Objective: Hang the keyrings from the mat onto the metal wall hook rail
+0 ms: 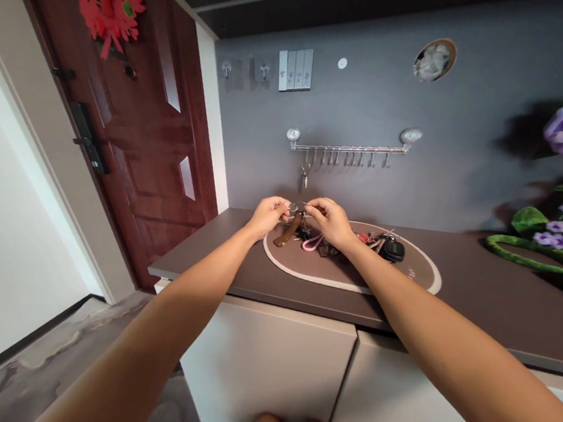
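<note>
My left hand (pixel 267 217) and my right hand (pixel 330 221) are raised over the mat with their fingertips pinched. Between them is a small round metal key ring piece (pixel 293 207), held at its left by my left fingers. My right fingers pinch a thin part of what looks like the same keychain. A brown strap (pixel 287 232) hangs below it, and I cannot tell whether its lower end rests on the mat. Beneath my right hand lie a pink loop (pixel 312 244) and a pile of keys and keychains, partly hidden by that hand. A black case-like keychain (pixel 392 248) sits at the right.
An oval mat (pixel 315 276) lies on the brown countertop (pixel 473 305). On the grey wall, a metal hook rail (pixel 351 151) carries one hanging key (pixel 305 178). Purple fabric flowers (pixel 555 233) stand at right. A red-brown door (pixel 153 137) is at left.
</note>
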The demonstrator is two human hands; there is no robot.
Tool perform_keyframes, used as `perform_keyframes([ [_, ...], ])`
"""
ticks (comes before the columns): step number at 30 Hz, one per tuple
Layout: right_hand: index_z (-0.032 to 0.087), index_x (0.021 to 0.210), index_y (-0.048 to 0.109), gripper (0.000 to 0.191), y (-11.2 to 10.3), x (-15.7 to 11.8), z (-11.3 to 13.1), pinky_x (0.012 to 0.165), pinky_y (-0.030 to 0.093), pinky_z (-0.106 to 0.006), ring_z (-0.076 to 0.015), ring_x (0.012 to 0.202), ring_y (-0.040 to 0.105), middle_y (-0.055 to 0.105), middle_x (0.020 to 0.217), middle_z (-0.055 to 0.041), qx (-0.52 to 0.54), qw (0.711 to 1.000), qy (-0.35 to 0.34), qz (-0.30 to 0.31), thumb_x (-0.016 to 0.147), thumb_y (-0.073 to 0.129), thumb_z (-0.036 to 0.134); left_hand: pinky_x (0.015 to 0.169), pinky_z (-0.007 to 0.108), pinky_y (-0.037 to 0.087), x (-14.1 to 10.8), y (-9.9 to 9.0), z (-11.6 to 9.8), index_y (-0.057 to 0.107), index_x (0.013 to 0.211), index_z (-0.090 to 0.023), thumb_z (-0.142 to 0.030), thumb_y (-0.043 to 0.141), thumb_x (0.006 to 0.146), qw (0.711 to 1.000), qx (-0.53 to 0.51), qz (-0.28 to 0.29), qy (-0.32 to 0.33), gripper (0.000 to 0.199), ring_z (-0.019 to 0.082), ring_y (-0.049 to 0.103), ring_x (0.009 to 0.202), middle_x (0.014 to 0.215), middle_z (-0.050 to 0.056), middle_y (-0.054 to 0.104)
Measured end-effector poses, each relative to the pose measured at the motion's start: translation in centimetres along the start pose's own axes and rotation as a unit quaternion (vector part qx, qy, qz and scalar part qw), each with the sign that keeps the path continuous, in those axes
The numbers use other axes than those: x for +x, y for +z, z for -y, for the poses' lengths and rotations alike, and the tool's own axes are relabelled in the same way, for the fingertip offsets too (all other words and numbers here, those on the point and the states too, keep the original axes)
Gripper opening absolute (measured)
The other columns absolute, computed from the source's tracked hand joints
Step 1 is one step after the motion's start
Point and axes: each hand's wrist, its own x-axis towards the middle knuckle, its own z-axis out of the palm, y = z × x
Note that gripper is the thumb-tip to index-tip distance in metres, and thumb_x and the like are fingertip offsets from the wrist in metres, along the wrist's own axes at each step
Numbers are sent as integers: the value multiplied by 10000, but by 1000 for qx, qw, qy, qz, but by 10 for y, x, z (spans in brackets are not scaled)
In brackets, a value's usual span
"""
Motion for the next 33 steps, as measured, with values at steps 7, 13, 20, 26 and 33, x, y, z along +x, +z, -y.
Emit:
perform_keyframes([
  [7, 158, 781, 524, 202, 5, 0, -6, 669, 407, -247, -109, 661, 490, 546, 724, -3, 115, 991, 64, 11, 769, 473, 353, 645, 239, 431, 1, 0, 8, 542, 785, -115, -254, 508, 785, 997, 36, 71, 19, 143, 78, 534, 588, 622, 2, 561],
  [13, 162, 778, 503, 234, 6, 0, -8, 652, 417, -243, -105, 655, 483, 528, 711, 3, 143, 986, 83, 14, 765, 465, 393, 742, 267, 429, -2, 1, 3, 573, 825, -114, -311, 535, 759, 986, 132, 69, 72, 211, 117, 561, 733, 782, 43, 616],
  [20, 166, 769, 505, 279, 8, -1, -9, 557, 403, -220, -86, 569, 451, 495, 643, 26, 161, 982, 95, 40, 753, 468, 443, 766, 272, 424, -1, 1, 1, 596, 884, -125, -382, 534, 751, 981, 145, 52, 116, 296, 132, 560, 779, 852, 55, 629],
  [26, 156, 760, 514, 312, 8, -3, -4, 520, 385, -211, -72, 523, 424, 470, 596, 38, 220, 967, 120, 46, 710, 528, 464, 704, 251, 425, -2, 3, 2, 579, 795, -124, -399, 551, 731, 990, 98, 36, 91, 283, 118, 544, 706, 745, 25, 604],
  [33, 157, 749, 519, 326, 6, -5, 0, 486, 354, -203, -68, 502, 404, 465, 576, 41, 255, 955, 147, 49, 671, 576, 468, 670, 246, 421, -2, 9, 4, 582, 781, -129, -424, 579, 702, 996, 54, -3, 64, 306, 114, 535, 667, 711, 21, 601],
])
